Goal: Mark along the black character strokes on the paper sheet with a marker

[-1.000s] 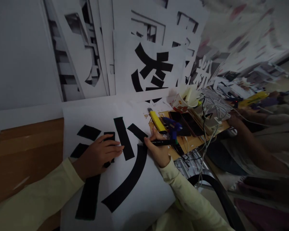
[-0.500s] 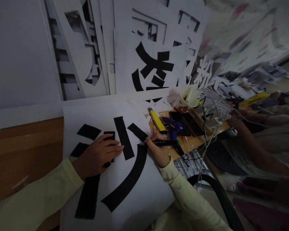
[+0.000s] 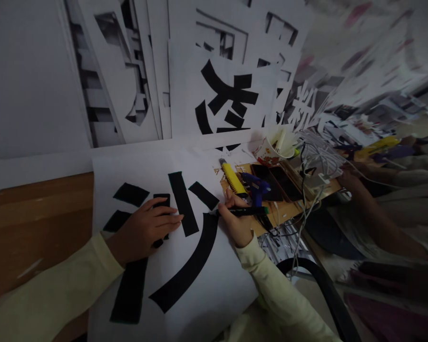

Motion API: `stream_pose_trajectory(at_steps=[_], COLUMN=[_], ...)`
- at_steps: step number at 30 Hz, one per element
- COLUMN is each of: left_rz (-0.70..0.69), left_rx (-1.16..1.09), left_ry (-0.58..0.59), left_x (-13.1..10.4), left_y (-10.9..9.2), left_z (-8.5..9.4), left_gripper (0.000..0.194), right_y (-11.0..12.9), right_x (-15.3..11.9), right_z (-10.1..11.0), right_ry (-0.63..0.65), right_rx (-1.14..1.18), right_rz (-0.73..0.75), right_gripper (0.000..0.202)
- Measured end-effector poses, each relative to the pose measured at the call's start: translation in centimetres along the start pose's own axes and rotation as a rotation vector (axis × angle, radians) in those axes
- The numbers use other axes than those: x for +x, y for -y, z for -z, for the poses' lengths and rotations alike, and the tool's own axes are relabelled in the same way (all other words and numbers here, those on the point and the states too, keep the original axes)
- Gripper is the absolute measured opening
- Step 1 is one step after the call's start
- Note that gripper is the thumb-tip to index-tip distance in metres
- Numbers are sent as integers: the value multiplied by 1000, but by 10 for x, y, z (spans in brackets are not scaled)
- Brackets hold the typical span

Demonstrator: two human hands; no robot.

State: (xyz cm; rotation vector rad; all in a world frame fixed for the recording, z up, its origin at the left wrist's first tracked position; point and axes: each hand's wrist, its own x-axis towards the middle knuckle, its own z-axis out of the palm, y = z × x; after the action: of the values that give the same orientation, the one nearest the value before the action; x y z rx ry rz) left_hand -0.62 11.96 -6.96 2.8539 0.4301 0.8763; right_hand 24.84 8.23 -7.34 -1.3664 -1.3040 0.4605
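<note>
A white sheet (image 3: pixel 185 294) lies on the wooden table with several large black strokes printed on it. My left hand (image 3: pixel 148 228) rests flat on the left part of the sheet, fingers spread over a short black stroke. In my right hand (image 3: pixel 235 221) is a black marker (image 3: pixel 246 211), its tip at the upper end of the long curved stroke (image 3: pixel 196 266). Thin green lines run along the edges of some strokes. A straight black stroke (image 3: pixel 183 204) lies between my hands.
Beyond my right hand are a yellow cutter (image 3: pixel 232 178), a blue glue gun (image 3: pixel 257 185), phones (image 3: pixel 285 183) and a paper cup (image 3: pixel 273 152). White cables (image 3: pixel 301 228) hang at the right. Cut-out boards (image 3: pixel 185 95) stand behind. Another person's arm (image 3: pixel 371 209) is at the right.
The marker has shifted slightly to the right with my right hand. My left hand has stayed in place on the sheet.
</note>
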Motion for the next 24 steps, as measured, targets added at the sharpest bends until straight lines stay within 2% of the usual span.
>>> stream_pose_trajectory(at_steps=[12,24], left_rz=[9,42], left_rx=[8,3], left_ry=[-4,7], left_x=[1,2], left_y=[-1,-3], left_z=[0,2], left_gripper=[38,38], right_y=[-5,-1], right_x=[-1,1], right_z=[2,3], right_ry=[-23,-71], right_rx=[73,186], right_rz=[-59,-109], right_gripper=[27,28])
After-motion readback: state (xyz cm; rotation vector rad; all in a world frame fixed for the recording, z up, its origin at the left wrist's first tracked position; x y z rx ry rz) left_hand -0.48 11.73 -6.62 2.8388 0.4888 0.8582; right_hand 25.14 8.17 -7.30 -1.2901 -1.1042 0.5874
